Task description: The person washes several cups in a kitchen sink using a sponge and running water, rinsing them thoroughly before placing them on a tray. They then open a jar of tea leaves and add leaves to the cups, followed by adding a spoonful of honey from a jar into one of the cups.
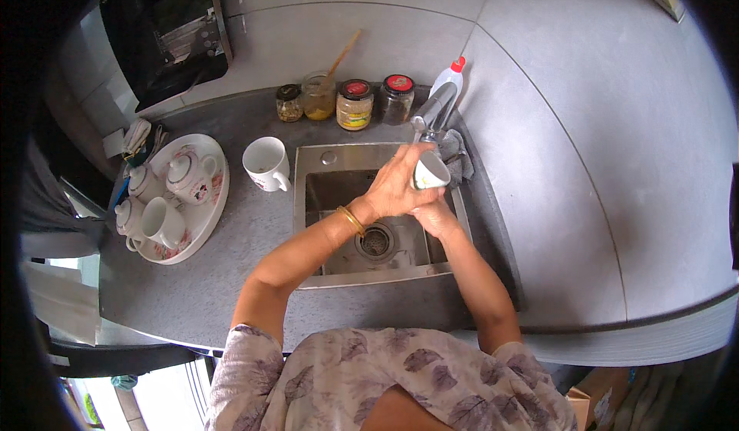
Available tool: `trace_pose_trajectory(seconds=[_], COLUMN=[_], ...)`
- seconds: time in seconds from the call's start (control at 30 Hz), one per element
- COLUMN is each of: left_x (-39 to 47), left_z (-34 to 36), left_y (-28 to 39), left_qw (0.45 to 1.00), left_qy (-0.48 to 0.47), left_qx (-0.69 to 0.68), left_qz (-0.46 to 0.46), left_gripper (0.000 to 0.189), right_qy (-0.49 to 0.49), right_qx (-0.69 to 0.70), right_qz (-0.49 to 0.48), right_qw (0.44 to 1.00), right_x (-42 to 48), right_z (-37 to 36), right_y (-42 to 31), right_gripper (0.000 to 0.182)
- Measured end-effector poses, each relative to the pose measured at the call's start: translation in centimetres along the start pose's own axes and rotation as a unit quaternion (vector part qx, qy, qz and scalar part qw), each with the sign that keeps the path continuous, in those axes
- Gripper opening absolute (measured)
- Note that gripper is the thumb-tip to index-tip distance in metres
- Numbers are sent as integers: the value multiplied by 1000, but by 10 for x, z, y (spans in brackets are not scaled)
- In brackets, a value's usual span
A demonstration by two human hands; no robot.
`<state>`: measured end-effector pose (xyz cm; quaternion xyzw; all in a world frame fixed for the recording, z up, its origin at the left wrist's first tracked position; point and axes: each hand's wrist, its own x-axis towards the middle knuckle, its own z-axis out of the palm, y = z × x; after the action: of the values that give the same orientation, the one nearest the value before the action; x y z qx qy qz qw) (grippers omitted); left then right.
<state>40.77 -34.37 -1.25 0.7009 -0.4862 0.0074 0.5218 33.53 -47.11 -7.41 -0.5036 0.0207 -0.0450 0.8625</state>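
Over the right part of the steel sink, a small white cup with some green on its side is tilted between my hands. My left hand wraps it from the left, fingers reaching up beneath the chrome faucet. From below, my right hand supports the cup, its fingers partly hidden by the left hand. A thin stream of water seems to fall from the spout onto my left fingers. Below the hands, the drain strainer shows in the basin.
Left of the sink stands a white mug. An oval tray farther left holds lidded pots and a cup. Several glass jars line the wall. A red-capped bottle and a grey cloth sit by the faucet.
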Motion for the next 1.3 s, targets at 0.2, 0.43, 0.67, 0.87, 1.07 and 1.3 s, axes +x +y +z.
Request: trace_pose_trajectory(seconds=[0.2,0.43,0.67,0.87,1.07,1.3], left_x=[25,58,39,16,-15,-11], left_z=[-37,-42,-46,-43,-30,-22], left_y=[-11,29,-30,-14,-22,-5], left_qw=[962,786,913,925,876,990], left_qy=[-214,-363,-208,-189,-95,-21], left_qx=[-102,372,251,-115,-413,-131], left_qz=[-136,336,244,-310,-231,-41], left_gripper=[47,18,25,28,73,100], right_qy=[-75,-222,-173,24,91,-24], right_qx=[-273,-320,-372,-436,-324,-70], right_qz=[29,172,85,-128,-226,26], right_qw=[959,905,908,891,914,997], right_x=[-6,7,14,15,22,21], right_z=[-3,-13,0,-4,-11,-3], right_y=[-39,-60,-60,-33,-1,-4], right_gripper=[78,66,76,79,85,69])
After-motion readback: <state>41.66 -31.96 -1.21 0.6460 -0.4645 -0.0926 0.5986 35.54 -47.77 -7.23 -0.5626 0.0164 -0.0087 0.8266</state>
